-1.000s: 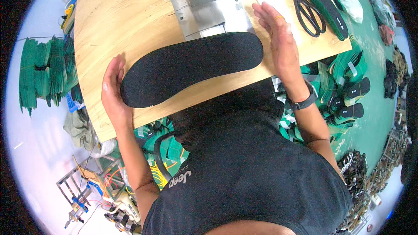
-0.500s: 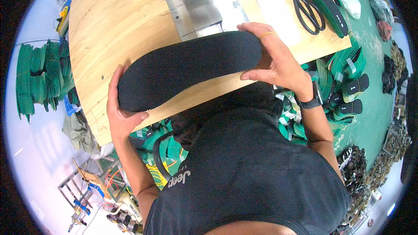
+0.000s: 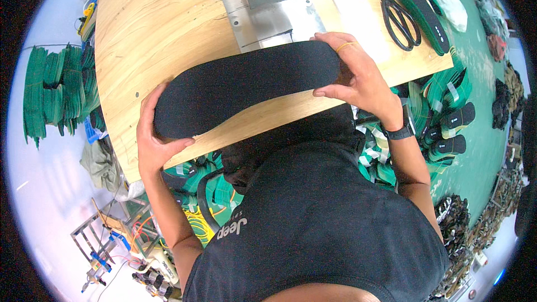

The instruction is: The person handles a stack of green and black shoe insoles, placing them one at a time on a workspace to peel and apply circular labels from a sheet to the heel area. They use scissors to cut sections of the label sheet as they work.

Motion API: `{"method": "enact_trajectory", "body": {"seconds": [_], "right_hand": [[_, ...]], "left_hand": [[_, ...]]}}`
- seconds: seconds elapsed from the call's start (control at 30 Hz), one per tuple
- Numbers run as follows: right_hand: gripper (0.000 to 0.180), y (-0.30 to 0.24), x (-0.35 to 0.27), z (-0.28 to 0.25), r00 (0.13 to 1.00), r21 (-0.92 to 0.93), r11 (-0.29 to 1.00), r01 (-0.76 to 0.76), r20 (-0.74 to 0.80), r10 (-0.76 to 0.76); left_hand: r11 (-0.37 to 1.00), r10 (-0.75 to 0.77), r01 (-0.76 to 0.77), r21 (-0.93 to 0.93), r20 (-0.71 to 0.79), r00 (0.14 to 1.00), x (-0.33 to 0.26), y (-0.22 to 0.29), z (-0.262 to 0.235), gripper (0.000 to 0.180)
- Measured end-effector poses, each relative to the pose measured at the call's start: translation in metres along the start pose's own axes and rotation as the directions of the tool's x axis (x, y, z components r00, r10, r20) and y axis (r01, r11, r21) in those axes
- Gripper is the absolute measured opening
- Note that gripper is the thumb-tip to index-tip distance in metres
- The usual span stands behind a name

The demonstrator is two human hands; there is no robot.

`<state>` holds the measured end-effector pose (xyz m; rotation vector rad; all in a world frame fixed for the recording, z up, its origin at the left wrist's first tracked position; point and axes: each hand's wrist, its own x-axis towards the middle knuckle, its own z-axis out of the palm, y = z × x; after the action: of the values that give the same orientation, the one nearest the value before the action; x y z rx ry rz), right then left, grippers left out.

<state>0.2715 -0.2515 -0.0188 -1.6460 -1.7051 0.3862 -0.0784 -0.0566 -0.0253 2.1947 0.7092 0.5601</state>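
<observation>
Table (image 3: 148,28): pale wood, spreading beyond the left hand (image 3: 154,146) and right hand (image 3: 368,81).
Black insole (image 3: 246,86): lengthwise between both hands.
Metal plate (image 3: 279,15): ahead and left of the right hand.
Left hand: clamped on the insole's left end.
Right hand: clamped on its right end.
Scissors (image 3: 386,6): beyond the right hand, rightward.
</observation>
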Motion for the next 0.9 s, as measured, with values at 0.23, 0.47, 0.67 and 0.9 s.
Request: {"method": "enact_trajectory", "body": {"seconds": [0.23,0.47,0.67,0.9], "right_hand": [[0.080,0.001,0.000,-0.002,0.999,-0.033,0.999,0.033,-0.005,-0.033],[0.075,-0.001,-0.001,0.000,0.997,-0.041,0.998,0.045,-0.064,-0.048],[0.081,0.005,0.001,0.000,0.997,-0.055,0.996,0.077,-0.021,-0.078],[0.073,0.005,0.002,0.002,0.994,-0.148,0.985,0.090,-0.054,-0.099]], "left_hand": [[0.988,-0.152,0.150,-0.036,-0.062,0.986,0.003,0.016,0.012,0.117],[0.987,-0.071,0.080,0.142,-0.066,0.995,0.003,0.011,0.009,0.112],[0.986,-0.088,0.099,0.138,-0.082,0.993,0.000,0.010,0.010,0.108],[0.986,-0.116,0.124,0.110,-0.079,0.990,0.002,0.007,0.008,0.108]]}}
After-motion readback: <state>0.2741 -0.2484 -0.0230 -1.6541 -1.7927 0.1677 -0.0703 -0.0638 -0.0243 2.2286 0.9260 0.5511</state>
